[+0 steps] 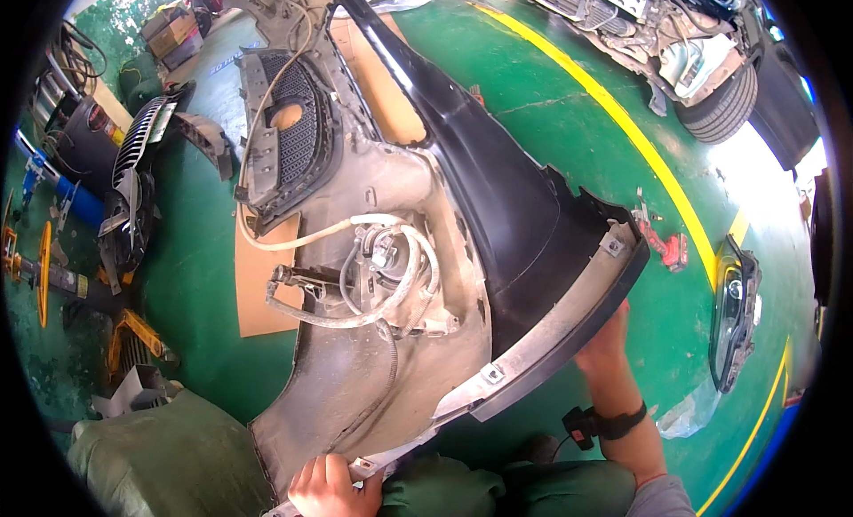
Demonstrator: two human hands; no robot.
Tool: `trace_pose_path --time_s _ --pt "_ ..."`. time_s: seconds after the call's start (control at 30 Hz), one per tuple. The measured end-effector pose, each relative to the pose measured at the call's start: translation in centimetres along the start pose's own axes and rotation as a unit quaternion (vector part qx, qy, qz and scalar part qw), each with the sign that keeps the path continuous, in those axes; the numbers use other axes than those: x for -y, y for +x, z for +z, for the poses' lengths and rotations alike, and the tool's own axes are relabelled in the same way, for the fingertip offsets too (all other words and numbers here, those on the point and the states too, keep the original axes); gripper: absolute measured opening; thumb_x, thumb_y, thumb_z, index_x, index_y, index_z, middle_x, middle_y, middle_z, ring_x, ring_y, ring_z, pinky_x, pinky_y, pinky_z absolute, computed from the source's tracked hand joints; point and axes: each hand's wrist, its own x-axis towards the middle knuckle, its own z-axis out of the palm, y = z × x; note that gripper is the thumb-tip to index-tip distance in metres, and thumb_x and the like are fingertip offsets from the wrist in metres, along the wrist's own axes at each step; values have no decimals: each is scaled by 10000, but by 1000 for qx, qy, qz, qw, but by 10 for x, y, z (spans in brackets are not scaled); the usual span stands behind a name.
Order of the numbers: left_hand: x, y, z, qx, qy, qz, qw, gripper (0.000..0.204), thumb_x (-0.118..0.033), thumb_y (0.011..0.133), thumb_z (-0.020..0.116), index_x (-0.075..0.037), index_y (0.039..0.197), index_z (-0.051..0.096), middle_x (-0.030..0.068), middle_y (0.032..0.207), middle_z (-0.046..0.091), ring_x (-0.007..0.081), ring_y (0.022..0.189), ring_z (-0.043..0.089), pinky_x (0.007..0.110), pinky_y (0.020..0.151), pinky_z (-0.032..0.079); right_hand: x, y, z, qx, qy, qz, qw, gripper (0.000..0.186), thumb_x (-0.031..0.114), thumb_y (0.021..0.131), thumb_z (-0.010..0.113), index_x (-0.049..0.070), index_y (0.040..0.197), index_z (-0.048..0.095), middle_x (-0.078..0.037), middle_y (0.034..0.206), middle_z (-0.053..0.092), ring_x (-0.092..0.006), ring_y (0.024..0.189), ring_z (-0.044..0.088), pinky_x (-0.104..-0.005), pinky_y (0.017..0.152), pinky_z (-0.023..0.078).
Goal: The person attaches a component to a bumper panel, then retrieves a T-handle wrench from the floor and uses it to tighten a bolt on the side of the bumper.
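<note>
A large car bumper (355, 175) lies before me with its dusty inner side showing, and a glossy black outer panel (498, 188) runs along its right. My left hand (327, 487) is closed on the pale near edge of the bumper, thumb toward the right. My right hand (608, 338) is up against the outer side of the bumper's right end; its fingers are hidden behind the black rim. A pale hose (415, 277) loops round a lamp-like round fitting (384, 252) on the inner side. A black mesh grille (306, 126) sits farther up.
Cardboard (258, 290) lies under the bumper on the green floor. To the right are a red-and-black cordless tool (671, 249), a headlight (733, 313) and a car's wheel (721, 108). A slatted grille (142, 148) and a yellow-handled jack (133, 330) stand left.
</note>
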Motion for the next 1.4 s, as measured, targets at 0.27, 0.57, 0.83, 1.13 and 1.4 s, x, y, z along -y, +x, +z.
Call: trace_pose_path --time_s 0.27,0.57,0.83,1.13,1.4 --pt "-3 5 -6 8 1 -2 1000 329 -269 747 854 -97 783 577 103 697 582 355 641 606 486 605 495 77 -18 55 66 -410 -409 812 486 260 928 679 -31 1313 618 -258 1487 514 -324 1259 582 -405 1056 458" --pt "-7 6 -38 -96 76 52 991 303 -218 780 860 -65 968 679 94 805 649 333 734 643 441 690 546 85 -17 45 79 -417 -440 792 458 124 851 741 24 1287 647 -307 1501 479 -407 1270 605 -454 1095 459" --pt "-85 22 -58 -203 101 140 964 448 -361 938 765 1 1189 684 162 1152 700 381 1044 663 515 942 515 94 -21 23 111 -402 -436 798 435 168 932 711 98 1359 659 -247 1545 462 -414 1342 546 -456 1084 471" --pt "-190 61 -68 162 78 339 923 676 -302 840 786 -26 1414 562 197 1383 587 378 1274 564 487 1068 457 77 -22 23 24 -339 -287 896 310 113 958 684 51 1253 611 -196 1187 684 -344 868 700 -431 749 563" --pt "-223 75 -24 211 95 399 887 590 -356 888 740 -18 1354 611 193 1278 654 364 1224 596 461 1033 484 -4 19 -51 34 -401 -179 898 135 155 942 629 59 1015 688 -172 800 703 -393 730 685 -487 642 545"
